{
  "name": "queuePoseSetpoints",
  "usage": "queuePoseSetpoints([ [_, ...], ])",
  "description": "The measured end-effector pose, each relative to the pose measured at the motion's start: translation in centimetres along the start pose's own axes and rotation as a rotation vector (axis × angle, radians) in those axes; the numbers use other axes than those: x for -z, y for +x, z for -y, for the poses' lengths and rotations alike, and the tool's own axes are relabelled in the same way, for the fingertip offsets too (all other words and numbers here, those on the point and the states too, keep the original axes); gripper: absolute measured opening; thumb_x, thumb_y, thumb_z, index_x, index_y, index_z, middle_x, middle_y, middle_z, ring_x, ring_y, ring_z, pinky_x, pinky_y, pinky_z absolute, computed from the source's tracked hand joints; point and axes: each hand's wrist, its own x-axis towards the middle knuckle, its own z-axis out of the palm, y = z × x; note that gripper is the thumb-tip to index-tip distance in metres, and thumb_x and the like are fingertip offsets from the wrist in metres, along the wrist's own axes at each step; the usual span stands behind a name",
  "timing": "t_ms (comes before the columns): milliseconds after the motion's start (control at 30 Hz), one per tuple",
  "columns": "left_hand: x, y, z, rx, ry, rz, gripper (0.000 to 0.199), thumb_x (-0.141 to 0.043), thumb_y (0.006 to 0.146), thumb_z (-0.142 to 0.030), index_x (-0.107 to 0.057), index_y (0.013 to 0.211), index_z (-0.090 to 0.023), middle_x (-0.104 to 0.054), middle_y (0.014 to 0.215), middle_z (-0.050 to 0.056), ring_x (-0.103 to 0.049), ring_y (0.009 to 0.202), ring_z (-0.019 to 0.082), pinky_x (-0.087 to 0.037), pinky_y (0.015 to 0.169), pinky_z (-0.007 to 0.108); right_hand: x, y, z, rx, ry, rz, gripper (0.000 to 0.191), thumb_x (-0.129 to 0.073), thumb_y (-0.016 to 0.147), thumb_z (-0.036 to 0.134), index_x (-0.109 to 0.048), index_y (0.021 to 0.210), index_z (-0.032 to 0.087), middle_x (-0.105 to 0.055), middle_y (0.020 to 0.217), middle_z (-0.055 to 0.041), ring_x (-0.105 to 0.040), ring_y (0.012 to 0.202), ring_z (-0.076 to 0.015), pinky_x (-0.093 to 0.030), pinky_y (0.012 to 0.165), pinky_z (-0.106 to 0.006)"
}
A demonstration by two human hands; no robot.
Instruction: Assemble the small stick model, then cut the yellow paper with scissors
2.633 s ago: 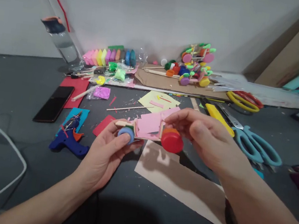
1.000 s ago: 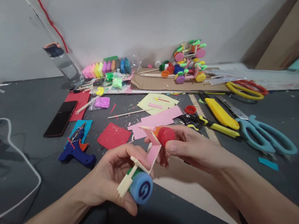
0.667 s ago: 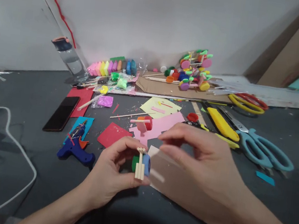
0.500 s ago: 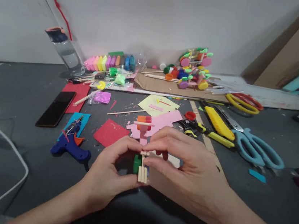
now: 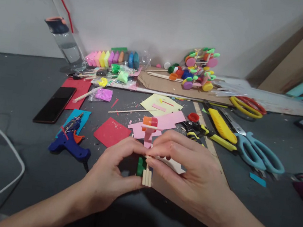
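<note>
Surface: dark grey tabletop (image 5: 19,86) is seen against a pale wall, strewn with craft scraps.
Held piece: a small model of pale wooden sticks (image 5: 147,173) with a green cap (image 5: 141,165) is held just above the table at the centre of the view, its pink paper part (image 5: 147,139) and an orange and red cap pair (image 5: 149,121) rising at 12 o'clock from the hands.
Left hand: left hand (image 5: 110,176) is closed on the model from 9 o'clock, thumb and forefinger pinched at the green cap.
Right hand: right hand (image 5: 188,173) is closed on the same model from 3 o'clock, fingertips met with the left hand's at the sticks.
Beneath: a brown cardboard sheet (image 5: 178,165) is partly covered by the right hand.
At 9 o'clock: a blue glue gun (image 5: 69,144) is laid on the table, a red foam square (image 5: 111,132) just beside it, a black phone (image 5: 54,104) further out.
At 2 o'clock: a yellow utility knife (image 5: 221,126), teal scissors (image 5: 259,154) and small pliers (image 5: 193,129) are laid near each other.
At 12 o'clock, far: a row of coloured clay blocks (image 5: 111,57) and a finished model of caps and sticks (image 5: 198,67) are set by the wall.
At 10 o'clock, far: a clear bottle (image 5: 63,40) is seen tilted.
</note>
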Motion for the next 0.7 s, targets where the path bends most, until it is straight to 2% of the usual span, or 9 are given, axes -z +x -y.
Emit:
queuePoseSetpoints([
  [367, 0.19, 0.38, -0.49, -0.026, 0.060, 0.003, 0.038, -0.080, 0.070, -0.007, -0.066, 0.100, -0.026, -0.068, 0.095, -0.005, -0.063, 0.089, 0.012, -0.047, 0.083, 0.021, -0.13, 0.16, 0.11, 0.066, -0.011, -0.010, 0.010, -0.059, 0.093, 0.010, -0.065, 0.086, 0.012, -0.062, 0.084, -0.0028, -0.056, 0.084, -0.0111, -0.045, 0.077, -0.021],
  [500, 0.08, 0.46, -0.43, 0.006, 0.052, 0.013, 0.035, -0.078, 0.071, -0.006, -0.067, 0.099, -0.024, -0.068, 0.095, -0.003, -0.063, 0.091, 0.014, -0.048, 0.083, 0.024, -0.42, -0.04, -0.16, 0.087, -0.010, -0.032, 0.011, -0.058, 0.092, 0.010, -0.066, 0.084, 0.013, -0.062, 0.082, -0.0035, -0.056, 0.083, -0.0125, -0.046, 0.075, -0.023],
  [700, 0.07, 0.57, -0.35, 0.020, -0.026, -0.043, 0.033, -0.079, 0.070, -0.008, -0.069, 0.097, -0.023, -0.069, 0.095, -0.001, -0.063, 0.091, 0.016, -0.048, 0.084, 0.026, -0.76, -0.23, -0.58, 0.012, 0.057, -0.122, 0.012, -0.061, 0.092, 0.014, -0.067, 0.102, 0.018, -0.067, 0.092, -0.0045, -0.061, 0.086, -0.0143, -0.049, 0.076, -0.026],
])
